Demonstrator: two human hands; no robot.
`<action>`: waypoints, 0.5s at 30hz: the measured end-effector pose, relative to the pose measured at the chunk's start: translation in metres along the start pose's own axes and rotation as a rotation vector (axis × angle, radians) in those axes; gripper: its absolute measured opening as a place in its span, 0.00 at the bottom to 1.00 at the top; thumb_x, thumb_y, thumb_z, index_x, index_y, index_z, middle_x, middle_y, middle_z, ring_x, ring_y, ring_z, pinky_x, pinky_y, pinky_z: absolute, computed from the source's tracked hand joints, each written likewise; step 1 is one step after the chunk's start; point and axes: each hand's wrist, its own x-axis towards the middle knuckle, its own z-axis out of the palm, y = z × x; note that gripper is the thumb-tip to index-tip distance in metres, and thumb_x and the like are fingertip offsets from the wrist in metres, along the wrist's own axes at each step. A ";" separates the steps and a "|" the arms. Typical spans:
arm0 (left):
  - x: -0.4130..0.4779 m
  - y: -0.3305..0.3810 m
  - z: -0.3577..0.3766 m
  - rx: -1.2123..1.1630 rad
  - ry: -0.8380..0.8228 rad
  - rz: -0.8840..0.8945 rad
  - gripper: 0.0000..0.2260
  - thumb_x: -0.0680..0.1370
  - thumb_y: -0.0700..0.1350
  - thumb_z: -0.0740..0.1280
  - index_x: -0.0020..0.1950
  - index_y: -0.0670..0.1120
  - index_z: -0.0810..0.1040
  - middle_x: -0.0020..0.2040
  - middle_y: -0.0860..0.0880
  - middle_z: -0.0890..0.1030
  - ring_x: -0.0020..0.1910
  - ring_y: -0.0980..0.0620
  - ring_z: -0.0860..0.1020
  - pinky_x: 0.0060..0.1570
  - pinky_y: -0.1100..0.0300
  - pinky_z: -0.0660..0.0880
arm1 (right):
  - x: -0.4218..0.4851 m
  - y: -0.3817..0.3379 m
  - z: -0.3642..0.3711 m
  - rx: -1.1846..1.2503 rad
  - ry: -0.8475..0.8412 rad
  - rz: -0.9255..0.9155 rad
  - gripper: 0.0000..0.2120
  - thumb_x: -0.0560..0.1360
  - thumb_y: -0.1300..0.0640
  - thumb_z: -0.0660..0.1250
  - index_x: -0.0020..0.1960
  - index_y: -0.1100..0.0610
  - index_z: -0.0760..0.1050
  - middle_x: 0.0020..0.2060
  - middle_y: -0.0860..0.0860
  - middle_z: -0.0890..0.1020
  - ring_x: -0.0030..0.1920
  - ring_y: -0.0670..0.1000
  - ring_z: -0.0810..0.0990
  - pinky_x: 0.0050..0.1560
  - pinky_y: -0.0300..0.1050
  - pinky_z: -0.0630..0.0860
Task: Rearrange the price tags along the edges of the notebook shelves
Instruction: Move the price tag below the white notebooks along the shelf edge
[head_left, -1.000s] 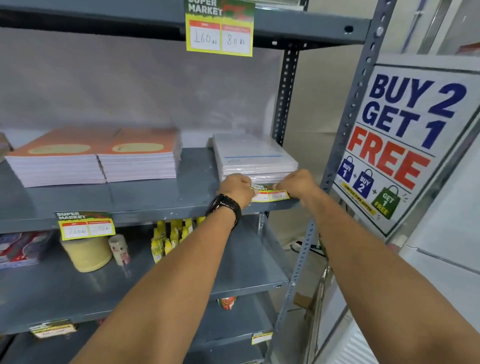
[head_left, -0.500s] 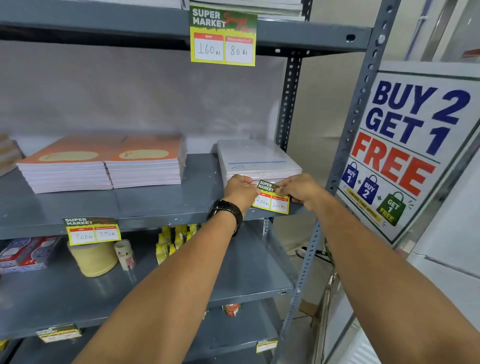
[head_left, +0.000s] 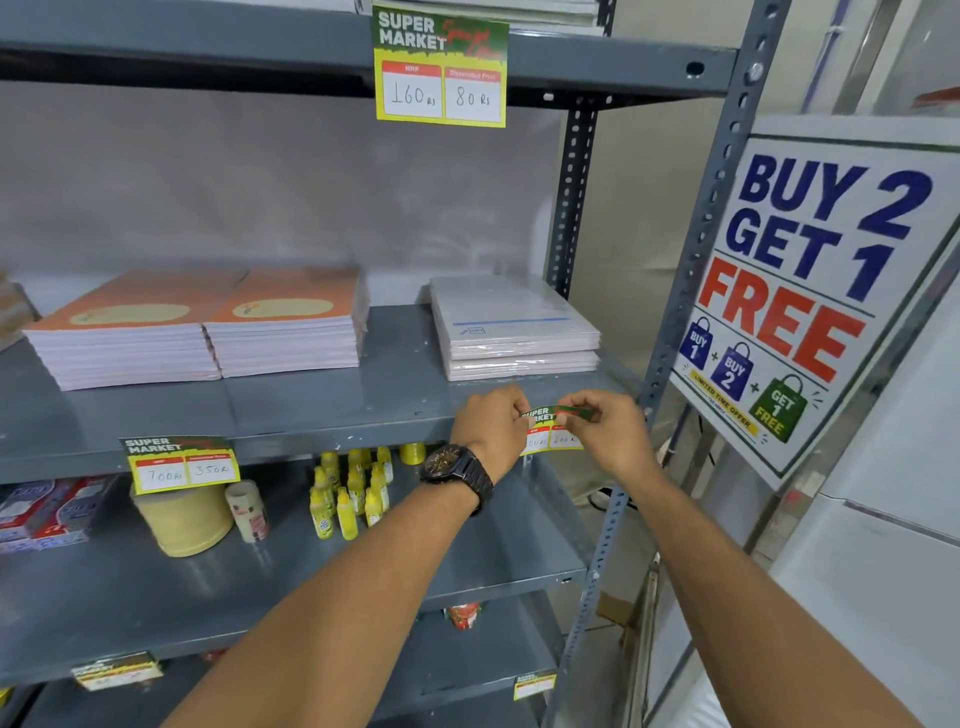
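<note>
A green and yellow price tag (head_left: 553, 431) is at the front edge of the grey notebook shelf (head_left: 322, 415), below a stack of white notebooks (head_left: 514, 327). My left hand (head_left: 491, 426), with a black watch on its wrist, pinches the tag's left end. My right hand (head_left: 610, 431) pinches its right top corner, and the green top strip is bent back over the shelf edge. Two stacks of orange notebooks (head_left: 208, 327) lie further left. Another price tag (head_left: 179, 465) marked 700 and 350 hangs on the same edge. A third tag (head_left: 441, 67) hangs from the shelf above.
The shelf below holds a roll of tape (head_left: 184, 517), a small jar (head_left: 248, 509), several yellow bottles (head_left: 353, 493) and red boxes (head_left: 47, 512). A perforated grey upright (head_left: 691, 291) stands right of my hands. Beside it leans a "Buy 2 Get 1 Free" sign (head_left: 810, 291).
The tag went from lying almost flat at the shelf edge to hanging upright against it. Its top strip is now folded over the edge, and my hands sit a little higher on it.
</note>
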 end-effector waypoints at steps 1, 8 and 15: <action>0.000 0.000 0.003 0.011 -0.001 0.004 0.03 0.73 0.45 0.70 0.41 0.51 0.77 0.37 0.51 0.84 0.38 0.49 0.79 0.35 0.60 0.70 | 0.000 0.001 0.000 -0.020 0.011 -0.010 0.06 0.71 0.62 0.74 0.46 0.54 0.84 0.39 0.46 0.85 0.40 0.44 0.82 0.42 0.36 0.75; 0.001 -0.004 0.013 0.053 -0.004 0.038 0.03 0.73 0.45 0.70 0.42 0.50 0.77 0.38 0.50 0.84 0.39 0.48 0.80 0.36 0.59 0.72 | -0.005 0.010 -0.001 -0.097 0.083 -0.057 0.07 0.70 0.62 0.75 0.46 0.54 0.85 0.38 0.42 0.83 0.39 0.36 0.79 0.41 0.26 0.70; -0.002 -0.008 0.016 0.121 -0.018 0.041 0.03 0.75 0.47 0.69 0.43 0.50 0.77 0.40 0.48 0.83 0.39 0.47 0.79 0.36 0.58 0.74 | -0.009 0.019 0.007 -0.064 0.108 -0.041 0.07 0.70 0.62 0.75 0.43 0.51 0.83 0.36 0.40 0.83 0.39 0.35 0.81 0.40 0.26 0.72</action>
